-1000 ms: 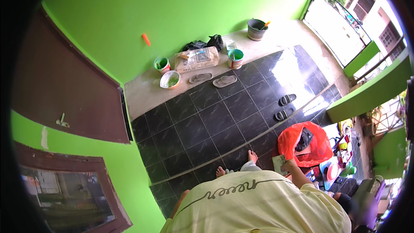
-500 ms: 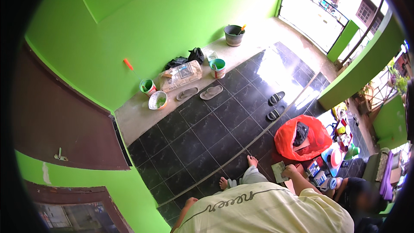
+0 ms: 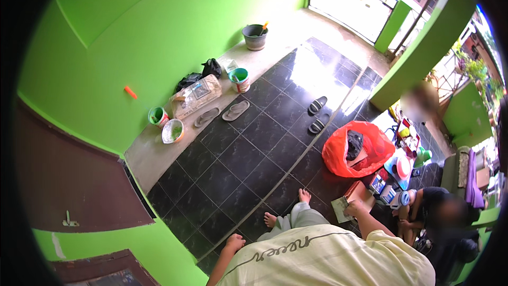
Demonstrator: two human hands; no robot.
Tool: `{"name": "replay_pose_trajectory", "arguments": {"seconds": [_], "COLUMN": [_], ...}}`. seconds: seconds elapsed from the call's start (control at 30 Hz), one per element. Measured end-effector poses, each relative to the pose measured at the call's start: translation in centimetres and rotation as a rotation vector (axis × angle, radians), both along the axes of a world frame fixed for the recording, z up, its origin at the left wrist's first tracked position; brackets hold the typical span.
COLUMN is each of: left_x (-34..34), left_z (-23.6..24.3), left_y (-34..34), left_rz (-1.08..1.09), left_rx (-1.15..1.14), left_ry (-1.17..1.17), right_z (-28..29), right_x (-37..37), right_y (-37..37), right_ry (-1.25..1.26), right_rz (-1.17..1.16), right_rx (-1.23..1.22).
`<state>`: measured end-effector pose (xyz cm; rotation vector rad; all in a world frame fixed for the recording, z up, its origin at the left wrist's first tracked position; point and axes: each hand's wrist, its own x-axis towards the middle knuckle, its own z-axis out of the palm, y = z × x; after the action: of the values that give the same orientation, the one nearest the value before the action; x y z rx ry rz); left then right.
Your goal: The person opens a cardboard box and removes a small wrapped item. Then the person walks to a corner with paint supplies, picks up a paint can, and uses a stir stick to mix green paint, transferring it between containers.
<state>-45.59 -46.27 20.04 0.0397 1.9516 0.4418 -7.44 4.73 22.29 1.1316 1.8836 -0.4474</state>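
My right hand point(image 3: 354, 209) grips a pale, flat rectangular piece point(image 3: 339, 206), held at the right side of my body beside a brown cardboard box point(image 3: 360, 194). Past it are blue-and-white packages point(image 3: 387, 195) and a large red plastic bag point(image 3: 336, 151) with dark stuff inside. My left hand point(image 3: 235, 242) hangs at my left side with fingers curled and nothing visible in them. My bare feet point(image 3: 270, 219) are on the dark tiles point(image 3: 227, 169).
Buckets point(image 3: 239, 79), a sack point(image 3: 193, 100) and sandals point(image 3: 317, 106) line the left and middle. A green wall and brown door point(image 3: 79, 169) bound the left. Piled items, a crouching co-worker point(image 3: 434, 220), another person point(image 3: 418, 106) and a pillar point(image 3: 402, 74) stand right; a gate point(image 3: 349, 5) is behind.
The view has shifted, and the scene sits further left in it. My left hand shows more fully. Another person has appeared beside the pillar. My right hand still grips the flat piece.
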Motion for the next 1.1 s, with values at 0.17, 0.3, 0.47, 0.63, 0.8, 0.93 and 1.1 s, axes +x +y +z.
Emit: {"name": "replay_pose_trajectory", "arguments": {"seconds": [0.17,0.3,0.47,0.63,0.8,0.93,1.1], "left_x": [0.1,0.7,4.2,7.3,12.9,15.4,16.2], "left_z": [0.1,-0.9,-7.8,-6.8,-9.5,-9.4,-8.8], "left_y": [-0.7,-4.1,-4.6,-8.5,-4.8,-3.1,-3.2], "left_rz": [0.086,0.113,0.045,-0.06,-0.211,-0.263,-0.341], "left_rx": [0.036,0.057,-0.008,-0.043,0.065,0.099,0.07], "left_ry": [-0.034,0.013,0.042,0.102,0.048,0.039,0.113], "right_z": [0.6,0.5,-10.1,-1.0,5.5,4.0,-1.3], "right_x": [0.8,-1.2,5.7,3.0,16.9,30.7,49.2], "right_y": [-1.5,-2.7,-0.7,-4.9,-9.3,-15.1,-24.0], "right_ry": [0.032,0.093,0.026,0.514,0.385,0.107,-0.212], "right_rz": [0.142,0.074,0.922,-0.228,-0.33,-0.464,-0.234], "right_rx": [0.007,0.058,0.131,0.094,0.158,0.137,-0.003]}}
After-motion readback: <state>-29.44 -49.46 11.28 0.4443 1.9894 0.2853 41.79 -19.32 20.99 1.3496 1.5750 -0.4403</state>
